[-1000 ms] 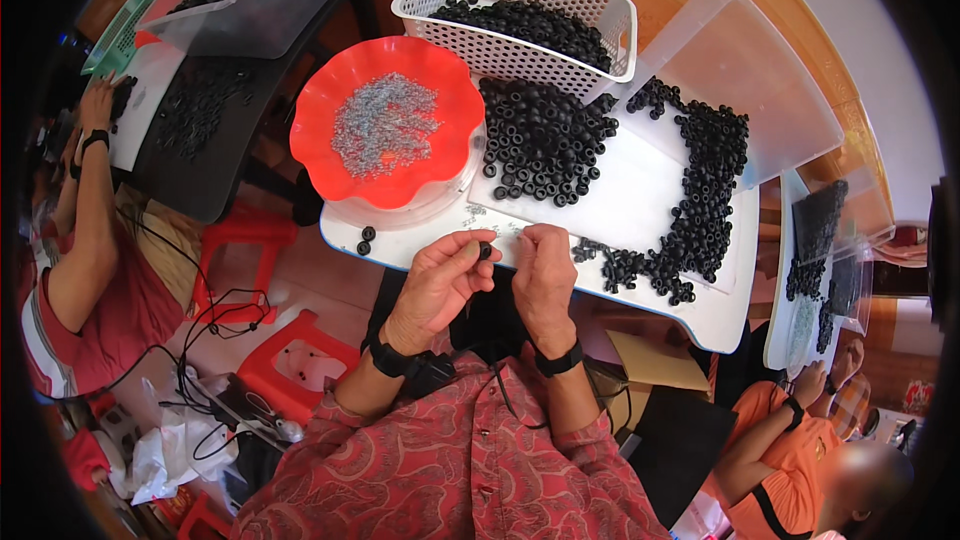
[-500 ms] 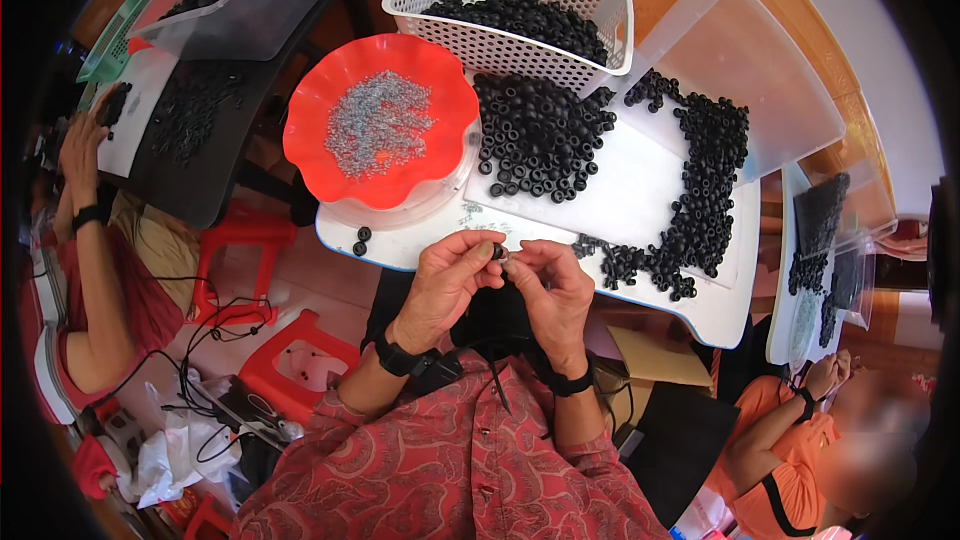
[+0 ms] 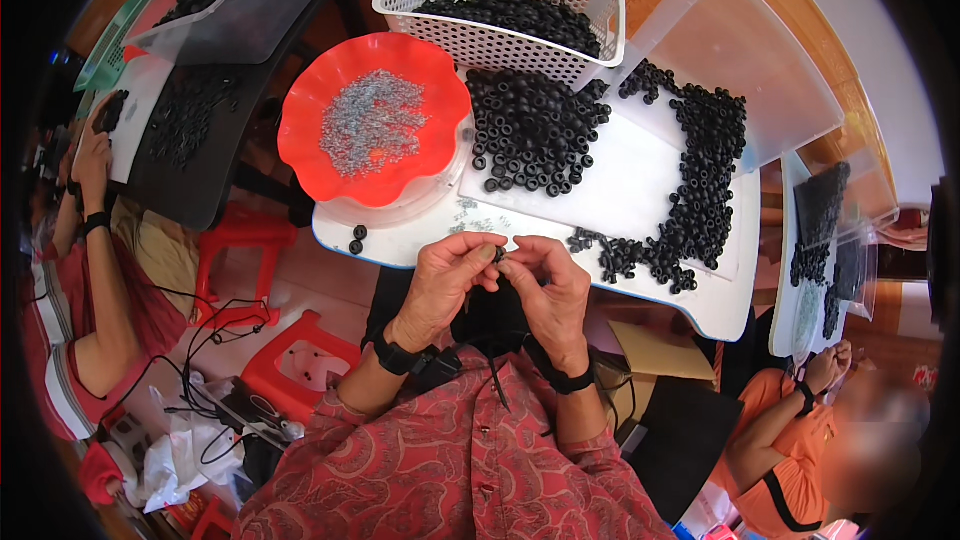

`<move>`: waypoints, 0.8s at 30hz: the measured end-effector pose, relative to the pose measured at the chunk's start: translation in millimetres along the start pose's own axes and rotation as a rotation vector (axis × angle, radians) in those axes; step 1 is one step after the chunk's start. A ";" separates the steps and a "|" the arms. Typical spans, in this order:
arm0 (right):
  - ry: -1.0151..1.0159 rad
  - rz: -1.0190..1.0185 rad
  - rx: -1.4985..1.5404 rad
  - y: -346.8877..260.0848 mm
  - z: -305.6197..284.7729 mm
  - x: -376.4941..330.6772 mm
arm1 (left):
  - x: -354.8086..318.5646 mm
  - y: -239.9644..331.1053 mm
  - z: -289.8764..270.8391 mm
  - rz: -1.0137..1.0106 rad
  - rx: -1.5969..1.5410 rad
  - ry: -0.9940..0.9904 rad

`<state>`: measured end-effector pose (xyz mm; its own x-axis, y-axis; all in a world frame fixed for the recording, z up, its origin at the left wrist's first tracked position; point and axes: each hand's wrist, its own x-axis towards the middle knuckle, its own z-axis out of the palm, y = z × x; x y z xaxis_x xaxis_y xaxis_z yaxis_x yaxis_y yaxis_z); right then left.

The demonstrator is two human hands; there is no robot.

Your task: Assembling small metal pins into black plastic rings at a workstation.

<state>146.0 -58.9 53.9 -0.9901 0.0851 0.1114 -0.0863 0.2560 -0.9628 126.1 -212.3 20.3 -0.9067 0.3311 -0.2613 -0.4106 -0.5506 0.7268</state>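
Note:
Just off the table's near edge, my left hand [image 3: 440, 282] pinches a small black round part [image 3: 499, 254] between thumb and fingertips. My right hand [image 3: 553, 298] is closed against the same part from the other side, its thumb and index finger touching or almost touching it. Whether the right fingertips hold another tiny piece is hidden. Beyond my hands, a red wavy-rimmed dish [image 3: 300, 140] holds many tiny shiny grey pieces [image 3: 372, 120]. To its right, a heap of black ring-shaped parts [image 3: 535, 130] lies on a white sheet [image 3: 630, 180].
A white perforated basket [image 3: 500, 40] of black parts stands at the back. More black rings [image 3: 705, 160] line the right side before a clear plastic bin [image 3: 745, 65]. Co-workers sit left [image 3: 105, 325] and right [image 3: 780, 440]. A red stool [image 3: 300, 365] and cables are at lower left.
My fingertips have drawn slightly closer together around the black part, which seems turned. The view has shifted slightly. The left co-worker's hand has changed its pose.

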 end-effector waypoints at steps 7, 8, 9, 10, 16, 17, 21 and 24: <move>-0.001 0.038 -0.011 4.5 -0.4 -2.9 | -2.2 4.6 1.5 -0.050 0.167 -0.001; -0.008 0.057 0.004 6.3 0.9 -3.3 | -2.8 5.2 -1.1 -0.055 0.166 -0.013; -0.029 0.084 0.046 6.0 0.7 -3.6 | -3.8 7.3 -4.4 -0.085 0.149 -0.056; -0.050 0.110 0.087 5.5 0.0 -3.8 | -4.6 9.3 -8.1 -0.115 0.131 -0.099; -0.114 0.255 0.228 0.0 -1.1 -7.9 | -4.9 17.0 -18.0 -0.196 0.093 -0.192; -0.112 0.291 0.246 -0.7 -0.5 -7.3 | -4.5 16.5 -19.8 -0.199 0.066 -0.203; -0.195 0.355 0.431 2.3 -5.6 -5.8 | -4.3 12.3 -18.1 -0.215 -0.019 -0.242; -0.143 0.383 0.468 2.2 -8.4 -6.6 | -1.3 6.9 -13.4 -0.217 -0.060 -0.254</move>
<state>153.3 -50.9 53.1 -0.9625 -0.0506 -0.2664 0.2709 -0.2195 -0.9372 123.2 -226.8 17.1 -0.7476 0.6215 -0.2340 -0.6033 -0.4882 0.6306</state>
